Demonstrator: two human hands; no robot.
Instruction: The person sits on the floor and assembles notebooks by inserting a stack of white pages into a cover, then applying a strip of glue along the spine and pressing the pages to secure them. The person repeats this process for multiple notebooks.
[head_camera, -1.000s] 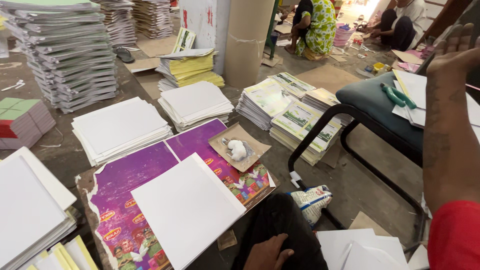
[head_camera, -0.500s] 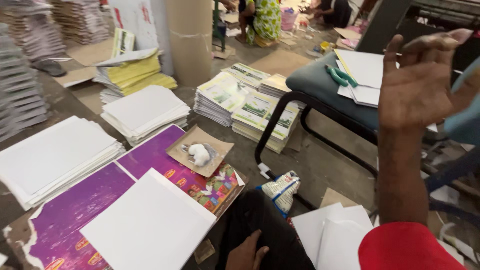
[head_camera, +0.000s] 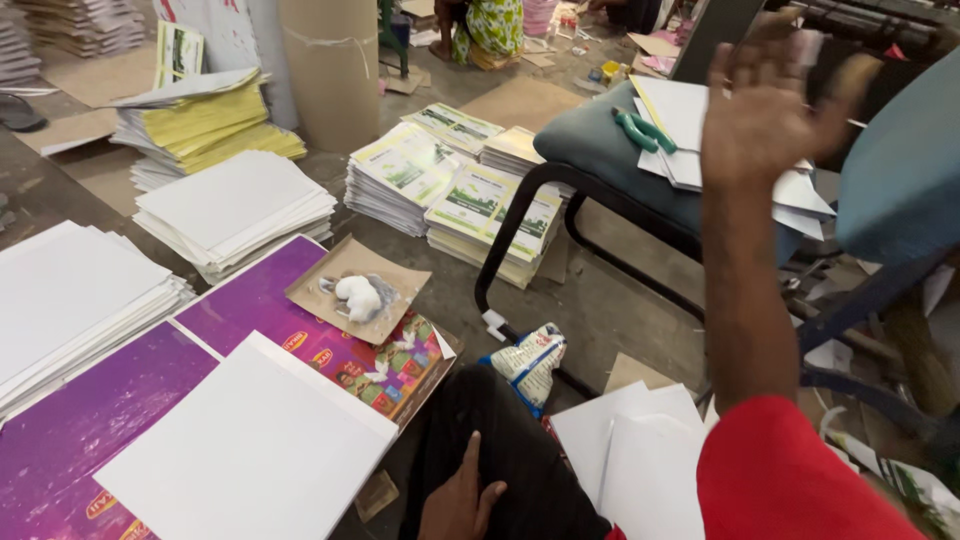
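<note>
My right hand (head_camera: 762, 105) is raised with its fingers spread, holding nothing, close to the white sheets (head_camera: 690, 125) lying on the blue-grey chair seat (head_camera: 590, 150). Green-handled scissors (head_camera: 643, 131) lie on those sheets, just left of the hand. My left hand (head_camera: 458, 497) rests on my black-trousered knee at the bottom, fingers loose and empty. In front of me a white board (head_camera: 250, 450) lies on purple printed sheets (head_camera: 250, 310). A brown card (head_camera: 357, 290) with a white lump on it sits on the purple sheets.
Stacks of white sheets (head_camera: 235, 205), yellow paper (head_camera: 200, 120) and green-printed booklets (head_camera: 455, 185) cover the floor. A cardboard tube (head_camera: 332, 65) stands behind. Loose white sheets (head_camera: 625, 450) and a small printed bag (head_camera: 530, 360) lie by my knee. A person in green sits at the far back.
The view has swung to the right and down. My right hand has moved left across the view toward the chair seat, still raised and spread. The left hand stays on my knee.
</note>
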